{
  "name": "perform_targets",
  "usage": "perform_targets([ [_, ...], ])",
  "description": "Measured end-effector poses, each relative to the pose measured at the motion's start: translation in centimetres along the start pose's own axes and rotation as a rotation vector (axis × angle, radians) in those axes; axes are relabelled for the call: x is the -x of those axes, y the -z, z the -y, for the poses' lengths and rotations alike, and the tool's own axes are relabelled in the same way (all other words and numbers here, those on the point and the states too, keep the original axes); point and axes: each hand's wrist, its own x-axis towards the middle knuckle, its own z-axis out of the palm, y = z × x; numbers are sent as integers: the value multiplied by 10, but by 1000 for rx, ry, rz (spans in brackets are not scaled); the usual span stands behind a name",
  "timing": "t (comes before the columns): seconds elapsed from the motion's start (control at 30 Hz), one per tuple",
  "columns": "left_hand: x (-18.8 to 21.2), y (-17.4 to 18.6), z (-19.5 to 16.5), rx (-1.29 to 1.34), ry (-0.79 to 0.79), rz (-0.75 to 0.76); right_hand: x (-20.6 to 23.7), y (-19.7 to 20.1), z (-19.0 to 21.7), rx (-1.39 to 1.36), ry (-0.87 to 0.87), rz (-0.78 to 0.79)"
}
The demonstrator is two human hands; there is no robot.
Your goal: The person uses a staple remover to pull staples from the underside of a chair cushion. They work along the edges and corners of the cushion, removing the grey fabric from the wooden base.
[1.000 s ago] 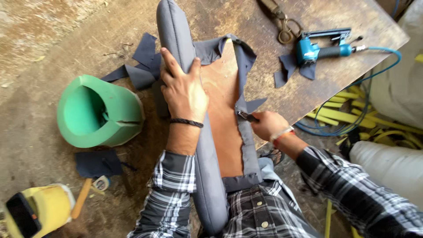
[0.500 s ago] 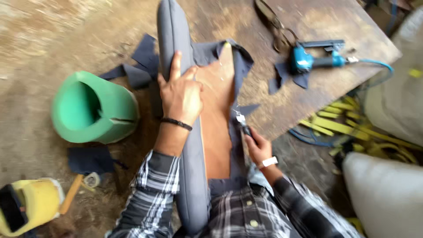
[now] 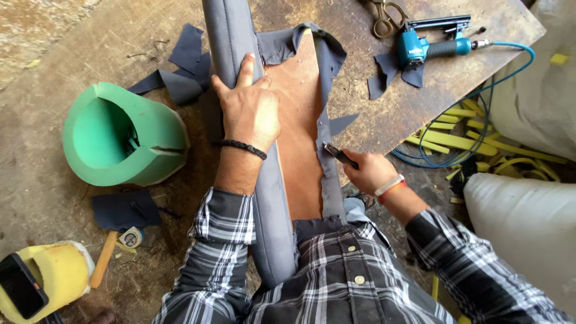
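While it lies lengthwise on the worn wooden desk [image 3: 420, 102], the long grey-upholstered cushion panel with a brown board back [image 3: 297, 132] looks stiff in the board, soft at the padded edge. The left hand [image 3: 249, 111] presses it flat, fingers spread. The right hand [image 3: 369, 171] pinches a small dark metal tool [image 3: 339, 155] at the fabric edge.

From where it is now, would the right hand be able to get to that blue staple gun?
Probably yes. The right hand holds a small tool at the fabric edge, and the staple gun lies on open tabletop beyond it with only fabric scraps beside it. It would likely need to free itself first.
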Motion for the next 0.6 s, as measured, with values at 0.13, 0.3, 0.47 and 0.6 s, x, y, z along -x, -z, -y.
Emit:
perform_targets([
  [0.13,-3,-8,1,59,93,114,-11,10,22,152,-63,81],
  [0.3,-4,-18,7,119,315,-166,-29,26,46,320,-62,214],
  [0.47,-2,-21,4,218,415,-155,-50,16,53,452,-83,322],
  [0.6,-5,-20,-3,155,387,-200,-75,14,41,288,-106,320],
])
